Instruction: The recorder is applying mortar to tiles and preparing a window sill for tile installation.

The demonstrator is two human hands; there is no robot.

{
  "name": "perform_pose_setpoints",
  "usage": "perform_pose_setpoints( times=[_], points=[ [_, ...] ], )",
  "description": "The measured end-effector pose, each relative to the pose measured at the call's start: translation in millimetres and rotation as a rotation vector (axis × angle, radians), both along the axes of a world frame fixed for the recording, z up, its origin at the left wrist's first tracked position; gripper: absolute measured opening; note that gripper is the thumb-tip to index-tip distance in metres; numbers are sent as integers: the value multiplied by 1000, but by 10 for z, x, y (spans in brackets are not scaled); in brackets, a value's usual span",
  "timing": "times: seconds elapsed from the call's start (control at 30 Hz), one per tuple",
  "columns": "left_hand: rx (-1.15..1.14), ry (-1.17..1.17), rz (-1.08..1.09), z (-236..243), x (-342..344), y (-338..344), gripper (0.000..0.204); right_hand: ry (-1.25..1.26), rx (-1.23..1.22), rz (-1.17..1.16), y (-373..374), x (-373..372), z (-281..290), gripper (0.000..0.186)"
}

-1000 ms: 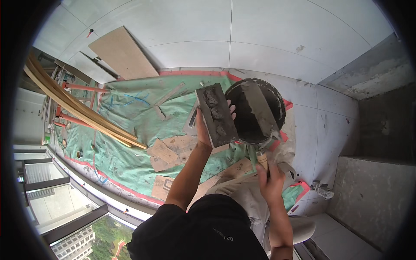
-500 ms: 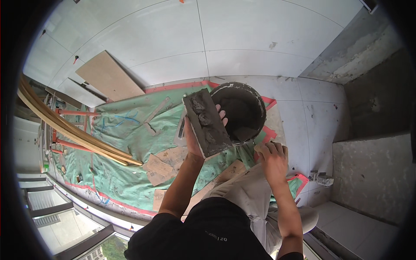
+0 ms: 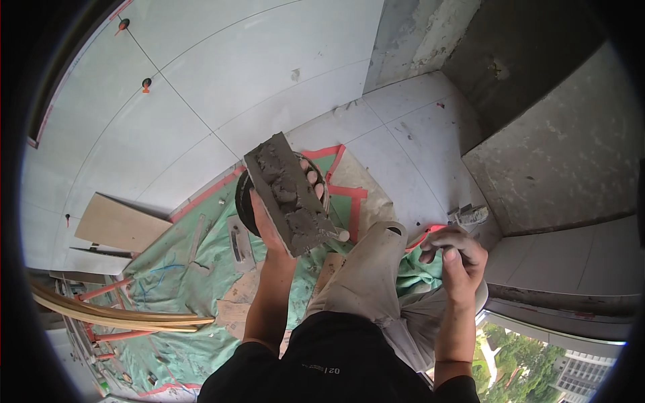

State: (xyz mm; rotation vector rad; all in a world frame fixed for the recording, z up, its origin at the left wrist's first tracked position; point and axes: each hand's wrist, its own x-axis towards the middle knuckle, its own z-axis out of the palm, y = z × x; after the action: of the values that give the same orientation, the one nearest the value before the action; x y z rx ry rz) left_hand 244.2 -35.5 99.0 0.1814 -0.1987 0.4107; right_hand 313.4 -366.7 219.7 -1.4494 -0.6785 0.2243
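Observation:
My left hand [image 3: 269,225] grips a small rectangular tile [image 3: 285,191] from below, tilted and held up in front of me, its upper face covered with lumpy grey mortar. A round wooden handle tip [image 3: 342,235] pokes out at the tile's lower right corner. A black bucket [image 3: 243,201] stands on the floor right behind the tile, mostly hidden by it. My right hand [image 3: 451,262] hovers beside my raised right knee [image 3: 376,262] with fingers curled in and nothing visible in it.
A green sheet [image 3: 195,282] edged with red tape covers the floor; a flat trowel [image 3: 238,243] and cardboard scraps lie on it. A beige board [image 3: 121,225] leans at the tiled wall. Wooden strips [image 3: 121,316] lie left. A small tool [image 3: 467,215] sits by the grey corner.
My view swung right and up toward the corner. My left hand lifted the mortar-covered tile higher, away from the bucket. My right hand left the bucket and moved out past my knee.

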Motion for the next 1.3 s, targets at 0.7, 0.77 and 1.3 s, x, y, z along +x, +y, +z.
perform_pose_setpoints(
  times=[0.7,0.77,1.3],
  points=[
    [5,96,192,-507,-1156,297,85,1198,121,-108,666,1036,-2426,60],
    [-42,81,80,-423,-922,134,86,985,127,-129,104,788,-2107,43],
    [-249,-34,-924,968,1033,-4210,99,-14,-8,-940,-1610,-932,-584,139]
  ],
)
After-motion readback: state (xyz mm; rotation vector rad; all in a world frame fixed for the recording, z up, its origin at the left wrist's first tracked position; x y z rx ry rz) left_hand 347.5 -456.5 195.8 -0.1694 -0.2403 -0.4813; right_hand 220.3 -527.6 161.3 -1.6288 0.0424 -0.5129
